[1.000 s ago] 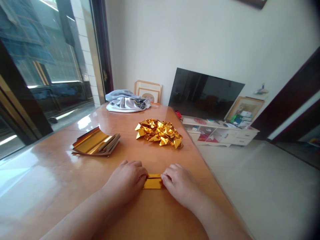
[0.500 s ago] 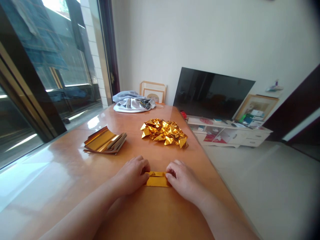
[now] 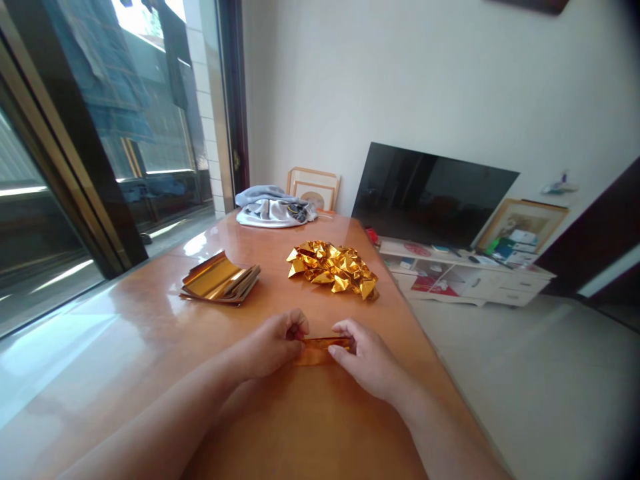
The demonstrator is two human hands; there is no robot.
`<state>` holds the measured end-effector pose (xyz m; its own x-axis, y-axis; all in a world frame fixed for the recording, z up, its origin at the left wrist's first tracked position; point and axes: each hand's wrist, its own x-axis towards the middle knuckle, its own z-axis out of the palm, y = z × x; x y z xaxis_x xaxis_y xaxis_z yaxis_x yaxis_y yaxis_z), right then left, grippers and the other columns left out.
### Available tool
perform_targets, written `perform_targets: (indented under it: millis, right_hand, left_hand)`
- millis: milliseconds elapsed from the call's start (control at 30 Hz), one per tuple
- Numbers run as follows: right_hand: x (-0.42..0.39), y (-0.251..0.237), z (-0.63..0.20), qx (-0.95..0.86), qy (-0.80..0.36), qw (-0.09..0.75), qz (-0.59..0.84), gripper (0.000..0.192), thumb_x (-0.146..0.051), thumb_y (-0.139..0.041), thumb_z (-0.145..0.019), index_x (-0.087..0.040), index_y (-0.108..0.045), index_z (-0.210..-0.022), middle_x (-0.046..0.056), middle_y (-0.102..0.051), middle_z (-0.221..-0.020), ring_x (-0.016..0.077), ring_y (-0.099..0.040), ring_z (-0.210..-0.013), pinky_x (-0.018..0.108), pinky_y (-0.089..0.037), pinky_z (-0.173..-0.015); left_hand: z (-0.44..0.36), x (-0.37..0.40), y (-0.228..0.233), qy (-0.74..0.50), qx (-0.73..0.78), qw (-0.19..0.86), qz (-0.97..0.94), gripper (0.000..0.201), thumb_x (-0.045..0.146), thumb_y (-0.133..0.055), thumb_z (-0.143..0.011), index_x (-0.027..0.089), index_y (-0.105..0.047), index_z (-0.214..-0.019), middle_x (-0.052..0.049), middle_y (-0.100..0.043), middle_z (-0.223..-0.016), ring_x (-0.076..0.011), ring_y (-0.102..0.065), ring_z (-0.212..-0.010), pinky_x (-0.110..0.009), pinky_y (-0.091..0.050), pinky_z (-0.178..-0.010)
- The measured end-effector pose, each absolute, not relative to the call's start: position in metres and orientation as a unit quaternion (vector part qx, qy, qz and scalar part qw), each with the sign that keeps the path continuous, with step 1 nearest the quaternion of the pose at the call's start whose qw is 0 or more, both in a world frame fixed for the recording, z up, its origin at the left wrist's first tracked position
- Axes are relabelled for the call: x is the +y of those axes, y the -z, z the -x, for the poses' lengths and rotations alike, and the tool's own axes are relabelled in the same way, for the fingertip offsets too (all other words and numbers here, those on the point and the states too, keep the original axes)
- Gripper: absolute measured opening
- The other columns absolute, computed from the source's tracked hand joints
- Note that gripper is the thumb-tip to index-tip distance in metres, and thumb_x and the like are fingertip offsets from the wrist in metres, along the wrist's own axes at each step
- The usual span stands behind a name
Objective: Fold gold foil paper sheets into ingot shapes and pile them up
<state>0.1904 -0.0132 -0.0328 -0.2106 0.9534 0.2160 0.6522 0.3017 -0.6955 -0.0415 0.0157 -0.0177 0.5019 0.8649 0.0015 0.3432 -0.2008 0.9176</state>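
Observation:
A small folded strip of gold foil paper (image 3: 320, 348) lies low over the orange wooden table (image 3: 150, 333). My left hand (image 3: 274, 343) pinches its left end with fingers curled. Its right end is held between thumb and fingers of my right hand (image 3: 364, 359). The strip looks slightly lifted along its far edge. Beyond my hands sits a heap of folded gold foil pieces (image 3: 333, 267). A stack of flat gold sheets (image 3: 220, 283), the top one curling up, rests to the left of that heap.
A bundle of grey and white cloth (image 3: 273, 207) lies at the table's far end. The table's right edge drops to a tiled floor (image 3: 525, 373). A dark television (image 3: 433, 193) stands on a low white cabinet (image 3: 465, 280). Glass doors (image 3: 75, 167) run along the left.
Both hands went from pressing flat on the gold strip to pinching its ends, and the strip has lifted a little. The view has drifted, shifting the scene right.

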Motion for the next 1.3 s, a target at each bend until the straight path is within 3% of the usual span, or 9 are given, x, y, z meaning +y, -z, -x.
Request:
perform_targets:
  millis: [100, 167, 433, 667, 867, 1100, 1300]
  right_hand:
    - [-0.015, 0.027, -0.191, -0.738, -0.294, 0.332, 0.508, 0.009, -0.028, -0.060, -0.088, -0.021, -0.066, -0.087, 0.000, -0.065, -0.084, 0.0156, -0.057, -0.076, 0.026, -0.042, -0.069]
    - [-0.016, 0.022, -0.191, -0.726, -0.334, 0.347, 0.491, 0.016, -0.030, -0.058, -0.090, -0.020, -0.064, -0.079, -0.002, -0.060, -0.075, 0.0142, -0.053, -0.071, 0.025, -0.040, -0.065]
    - [-0.019, 0.016, -0.193, -0.652, -0.466, 0.378, 0.463, 0.023, -0.039, -0.064, -0.089, -0.018, -0.062, -0.079, -0.004, -0.051, -0.069, 0.0111, -0.043, -0.064, 0.023, -0.034, -0.059]
    - [-0.017, 0.022, -0.196, -0.593, -0.523, 0.406, 0.458, 0.031, -0.047, -0.059, -0.092, -0.017, -0.062, -0.085, -0.002, -0.055, -0.075, 0.0131, -0.047, -0.069, 0.025, -0.039, -0.065]
    - [-0.009, 0.034, -0.202, -0.633, -0.432, 0.365, 0.528, 0.031, -0.045, -0.055, -0.091, -0.017, -0.060, -0.077, -0.002, -0.054, -0.068, 0.0128, -0.047, -0.063, 0.024, -0.035, -0.058]
    - [-0.002, 0.047, -0.208, -0.693, -0.292, 0.287, 0.593, 0.031, -0.038, -0.051, -0.090, -0.019, -0.058, -0.067, -0.001, -0.059, -0.063, 0.0140, -0.052, -0.061, 0.024, -0.031, -0.053]
    - [-0.005, 0.044, -0.208, -0.723, -0.240, 0.249, 0.598, 0.031, -0.035, -0.048, -0.093, -0.021, -0.058, -0.067, 0.000, -0.064, -0.067, 0.0153, -0.057, -0.064, 0.024, -0.034, -0.056]
  left_hand:
    - [0.041, 0.012, 0.012, -0.292, 0.393, 0.520, -0.700, 0.023, 0.018, -0.058, -0.075, 0.016, -0.055, -0.098, 0.003, -0.054, -0.077, -0.0111, -0.047, -0.066, -0.022, -0.036, -0.058]
    - [0.041, 0.009, 0.008, -0.293, 0.393, 0.528, -0.693, 0.024, 0.021, -0.059, -0.078, 0.015, -0.058, -0.101, 0.002, -0.056, -0.079, -0.0115, -0.048, -0.068, -0.023, -0.036, -0.059]
    - [0.043, 0.010, 0.006, -0.288, 0.406, 0.523, -0.692, 0.024, 0.038, -0.062, -0.086, 0.014, -0.061, -0.089, 0.001, -0.057, -0.075, -0.0119, -0.046, -0.068, -0.023, -0.035, -0.061]
    - [0.044, 0.010, 0.007, -0.261, 0.415, 0.548, -0.678, 0.025, 0.039, -0.056, -0.088, 0.015, -0.060, -0.087, 0.001, -0.059, -0.073, -0.0132, -0.050, -0.067, -0.024, -0.038, -0.061]
    - [0.044, 0.008, 0.006, -0.280, 0.475, 0.331, -0.766, 0.006, 0.024, -0.056, -0.083, 0.018, -0.057, -0.083, 0.002, -0.059, -0.076, -0.0138, -0.051, -0.069, -0.023, -0.036, -0.059]
    - [0.040, -0.002, 0.011, -0.168, 0.361, 0.248, -0.883, 0.020, 0.014, -0.052, -0.084, 0.023, -0.070, -0.084, -0.001, -0.064, -0.087, -0.0139, -0.058, -0.076, -0.023, -0.040, -0.067]
    - [0.036, 0.001, 0.011, -0.144, 0.378, 0.208, -0.891, 0.024, 0.018, -0.051, -0.089, 0.025, -0.074, -0.092, -0.003, -0.061, -0.090, -0.0155, -0.059, -0.079, -0.024, -0.043, -0.070]
